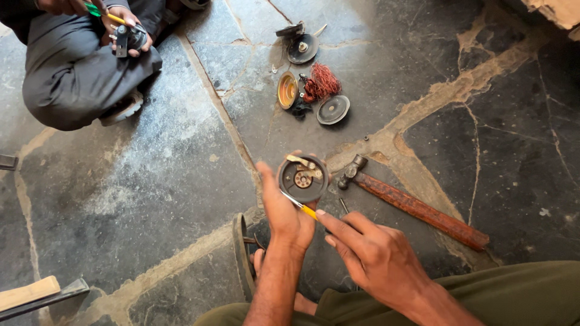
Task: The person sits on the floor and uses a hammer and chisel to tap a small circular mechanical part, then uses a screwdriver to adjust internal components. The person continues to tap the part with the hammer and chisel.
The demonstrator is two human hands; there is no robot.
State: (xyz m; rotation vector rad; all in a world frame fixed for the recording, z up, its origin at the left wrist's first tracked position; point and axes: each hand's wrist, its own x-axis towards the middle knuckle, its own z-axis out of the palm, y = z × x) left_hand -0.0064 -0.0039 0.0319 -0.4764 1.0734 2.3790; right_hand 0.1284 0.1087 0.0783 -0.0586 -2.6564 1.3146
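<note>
My left hand holds up a round dark metal part with a brass-coloured centre, its open face toward me. My right hand grips a small screwdriver with a yellow handle, whose thin shaft reaches to the lower left rim of the round part. Both hands are above the dark stone floor, just over my sandalled foot.
A hammer with a rusty red handle lies on the floor right of my hands. Farther off lie round metal covers, a brass-coloured disc and a tangle of copper wire. Another person squats at top left, holding a similar part.
</note>
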